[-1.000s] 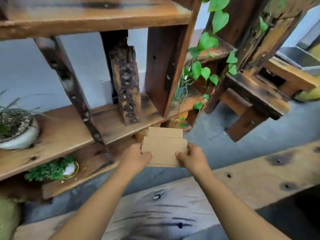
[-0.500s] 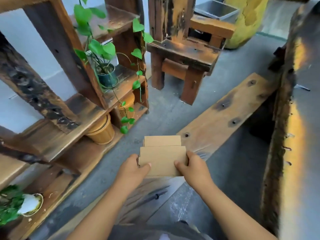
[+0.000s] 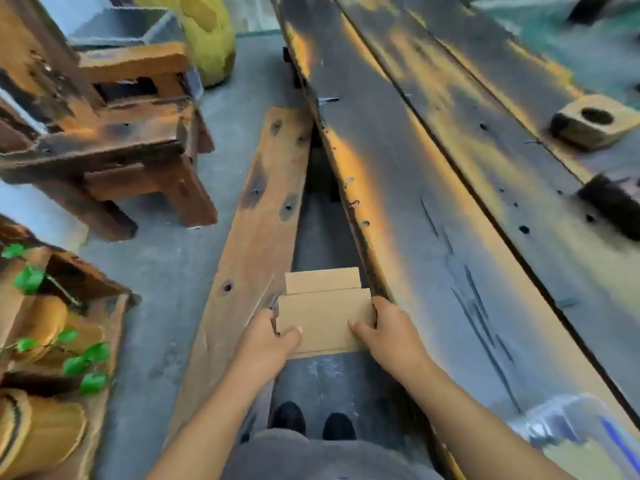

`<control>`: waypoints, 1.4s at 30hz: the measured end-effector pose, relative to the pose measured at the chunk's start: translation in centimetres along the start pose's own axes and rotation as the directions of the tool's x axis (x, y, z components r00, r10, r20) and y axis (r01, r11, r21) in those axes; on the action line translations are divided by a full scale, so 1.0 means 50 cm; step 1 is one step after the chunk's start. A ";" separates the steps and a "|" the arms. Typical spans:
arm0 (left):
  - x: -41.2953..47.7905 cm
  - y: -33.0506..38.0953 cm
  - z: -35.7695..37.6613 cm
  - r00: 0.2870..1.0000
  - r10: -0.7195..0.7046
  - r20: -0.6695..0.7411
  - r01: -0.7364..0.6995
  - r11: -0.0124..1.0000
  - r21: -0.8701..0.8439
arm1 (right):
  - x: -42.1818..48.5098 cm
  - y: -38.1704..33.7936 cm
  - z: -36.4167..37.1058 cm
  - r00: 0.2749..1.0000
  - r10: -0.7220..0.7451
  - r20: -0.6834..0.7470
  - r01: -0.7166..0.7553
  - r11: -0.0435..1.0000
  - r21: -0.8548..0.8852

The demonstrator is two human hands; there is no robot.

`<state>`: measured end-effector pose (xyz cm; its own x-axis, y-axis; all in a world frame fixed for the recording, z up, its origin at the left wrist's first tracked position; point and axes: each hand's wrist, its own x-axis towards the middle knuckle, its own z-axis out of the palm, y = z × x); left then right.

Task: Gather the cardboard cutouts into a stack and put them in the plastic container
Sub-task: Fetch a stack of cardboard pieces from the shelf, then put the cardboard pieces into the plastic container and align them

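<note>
A stack of brown cardboard cutouts [image 3: 323,315] is held in front of me at mid-height, the top piece wider and a narrower piece sticking out behind it. My left hand [image 3: 268,342] grips the stack's left edge with the thumb on top. On the right edge, my right hand [image 3: 388,330] holds it the same way. A clear plastic container [image 3: 571,431] with a blue mark shows blurred at the lower right, resting on the dark wooden table [image 3: 450,202].
A long wooden bench plank [image 3: 256,216] runs below the stack on the left. A rough wooden stool [image 3: 114,143], a plant shelf [image 3: 52,306] and a yellow pot [image 3: 207,32] stand on the left. A wooden block with a hole [image 3: 594,124] lies on the table.
The view has swung to the right, from the plant shelf to the bench and the dark table. Both hands have kept hold of the stack. The plastic container has come into view.
</note>
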<state>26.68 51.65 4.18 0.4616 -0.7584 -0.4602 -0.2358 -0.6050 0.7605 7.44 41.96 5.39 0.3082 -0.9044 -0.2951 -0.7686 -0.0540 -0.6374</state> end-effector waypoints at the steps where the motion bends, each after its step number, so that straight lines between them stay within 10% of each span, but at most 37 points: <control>1: 0.012 0.018 0.019 0.998 0.021 0.052 -0.023 0.999 0.033 | -0.007 0.020 -0.015 0.998 0.046 -0.037 -0.046 0.999 0.006; 11: 0.116 0.166 0.169 0.880 0.181 0.440 -0.351 0.871 0.344 | -0.085 0.131 -0.084 0.841 0.461 -0.283 -0.417 0.886 0.202; 26: 0.008 0.249 0.395 0.524 0.200 0.828 -0.694 0.664 0.278 | -0.314 0.228 -0.088 0.397 0.800 -0.450 -0.567 0.600 0.564; 42: -0.242 0.303 0.703 0.477 0.111 0.872 -0.736 0.593 0.327 | -0.514 0.513 -0.216 0.367 0.851 -0.376 -0.575 0.525 0.628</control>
<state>-12.55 43.14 5.20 -0.5514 -0.6408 -0.5342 -0.7590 0.1195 0.6400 -26.26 59.25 4.30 -0.7514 -0.5371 -0.3834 -0.2290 0.7571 -0.6118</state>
